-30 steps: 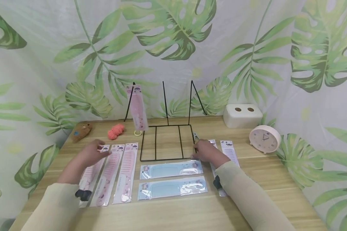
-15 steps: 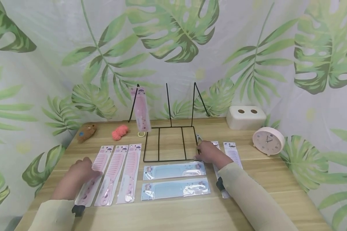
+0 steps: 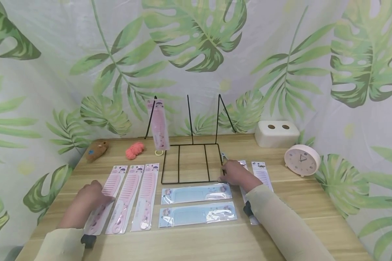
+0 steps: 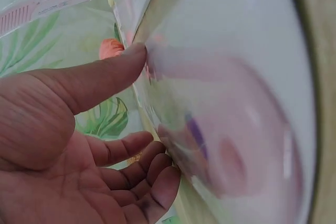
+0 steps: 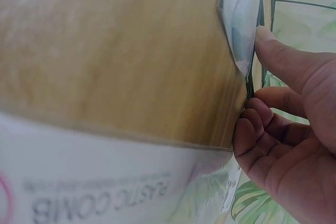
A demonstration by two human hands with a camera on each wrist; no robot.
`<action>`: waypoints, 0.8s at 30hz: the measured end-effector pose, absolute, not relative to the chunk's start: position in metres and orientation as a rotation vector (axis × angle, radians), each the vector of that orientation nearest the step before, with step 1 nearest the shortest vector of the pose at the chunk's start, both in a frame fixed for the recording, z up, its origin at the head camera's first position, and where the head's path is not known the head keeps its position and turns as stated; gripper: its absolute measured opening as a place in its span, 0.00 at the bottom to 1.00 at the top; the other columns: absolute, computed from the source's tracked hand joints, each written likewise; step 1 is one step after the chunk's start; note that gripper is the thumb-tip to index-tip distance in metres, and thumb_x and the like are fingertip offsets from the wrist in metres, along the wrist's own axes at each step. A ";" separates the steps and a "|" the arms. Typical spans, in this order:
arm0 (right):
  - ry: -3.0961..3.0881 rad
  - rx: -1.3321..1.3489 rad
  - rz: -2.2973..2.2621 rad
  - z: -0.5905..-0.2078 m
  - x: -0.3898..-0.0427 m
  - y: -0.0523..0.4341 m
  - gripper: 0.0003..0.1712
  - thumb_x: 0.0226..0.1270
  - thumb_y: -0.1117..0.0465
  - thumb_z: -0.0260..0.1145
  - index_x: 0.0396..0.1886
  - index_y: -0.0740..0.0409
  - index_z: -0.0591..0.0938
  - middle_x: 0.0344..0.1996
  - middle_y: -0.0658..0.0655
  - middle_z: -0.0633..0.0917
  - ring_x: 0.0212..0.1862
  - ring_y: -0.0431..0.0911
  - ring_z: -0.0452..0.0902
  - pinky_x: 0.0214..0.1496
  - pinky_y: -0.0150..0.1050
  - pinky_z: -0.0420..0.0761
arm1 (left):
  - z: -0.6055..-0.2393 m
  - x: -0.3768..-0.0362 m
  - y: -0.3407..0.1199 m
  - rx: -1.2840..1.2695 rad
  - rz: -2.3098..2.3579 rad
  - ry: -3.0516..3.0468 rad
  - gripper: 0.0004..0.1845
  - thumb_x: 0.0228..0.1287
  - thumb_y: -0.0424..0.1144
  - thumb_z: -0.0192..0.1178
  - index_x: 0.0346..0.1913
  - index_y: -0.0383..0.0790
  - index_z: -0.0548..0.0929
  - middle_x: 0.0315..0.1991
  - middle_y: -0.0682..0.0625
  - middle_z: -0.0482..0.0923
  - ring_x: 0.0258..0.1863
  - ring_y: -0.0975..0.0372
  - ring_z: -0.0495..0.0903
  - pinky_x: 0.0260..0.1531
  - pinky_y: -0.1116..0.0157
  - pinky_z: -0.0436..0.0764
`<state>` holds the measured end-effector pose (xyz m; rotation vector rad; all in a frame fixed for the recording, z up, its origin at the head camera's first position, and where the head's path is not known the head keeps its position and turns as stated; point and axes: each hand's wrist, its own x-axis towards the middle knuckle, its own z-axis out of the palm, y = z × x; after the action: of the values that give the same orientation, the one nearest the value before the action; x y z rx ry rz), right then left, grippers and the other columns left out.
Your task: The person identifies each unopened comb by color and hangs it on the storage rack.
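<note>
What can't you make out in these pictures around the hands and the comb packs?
- Left hand over the leftmost pink comb pack: head view hides the fingertips; left wrist view is blurred.
- Right hand at the wire rack corner: grip unclear.
- White comb pack print: too small.

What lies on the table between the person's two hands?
In the head view, between the left hand and right hand lie two more pink combs and two blue combs.

— Hidden under the right hand [image 3: 233,173]: the near right corner of the wire stand [image 3: 189,163] and part of a white comb pack [image 3: 245,181].
— Smeared to a pink blur in the left wrist view: the comb pack [image 4: 226,129]. Print unreadable.
</note>
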<state>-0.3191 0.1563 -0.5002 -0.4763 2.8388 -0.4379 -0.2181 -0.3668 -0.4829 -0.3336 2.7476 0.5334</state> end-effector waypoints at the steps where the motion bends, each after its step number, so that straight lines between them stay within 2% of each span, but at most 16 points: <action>1: 2.837 -0.474 -0.442 -0.500 -0.319 0.156 0.34 0.73 0.49 0.78 0.69 0.66 0.84 0.67 0.66 0.86 0.69 0.62 0.82 0.73 0.57 0.81 | -0.483 -0.218 -0.367 -0.342 0.544 2.742 0.44 0.67 0.47 0.73 0.62 0.09 0.64 0.46 0.23 0.77 0.44 0.40 0.78 0.50 0.39 0.82; 10: 2.832 -0.456 -0.456 -0.499 -0.317 0.156 0.35 0.73 0.49 0.78 0.71 0.65 0.83 0.69 0.66 0.85 0.71 0.62 0.80 0.75 0.57 0.80 | -0.486 -0.218 -0.367 -0.409 0.572 2.720 0.38 0.68 0.43 0.71 0.58 0.11 0.65 0.41 0.28 0.78 0.40 0.43 0.78 0.43 0.46 0.83; 16: 2.827 -0.454 -0.467 -0.500 -0.317 0.157 0.34 0.73 0.50 0.77 0.71 0.65 0.83 0.69 0.66 0.84 0.72 0.62 0.79 0.75 0.57 0.80 | -0.489 -0.218 -0.369 -0.507 0.693 2.663 0.38 0.70 0.41 0.69 0.64 0.13 0.63 0.47 0.24 0.77 0.44 0.41 0.79 0.45 0.46 0.83; 24: 2.825 -0.445 -0.484 -0.499 -0.317 0.157 0.34 0.73 0.50 0.77 0.71 0.65 0.83 0.69 0.66 0.84 0.72 0.62 0.79 0.75 0.57 0.79 | -0.499 -0.216 -0.387 -0.505 0.906 2.711 0.42 0.71 0.40 0.68 0.76 0.22 0.57 0.57 0.21 0.73 0.46 0.40 0.79 0.38 0.52 0.80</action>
<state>-0.3169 0.1566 -0.4994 -0.4455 2.8246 -0.4841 -0.2157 -0.3866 -0.4990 -0.5049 2.7106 0.9056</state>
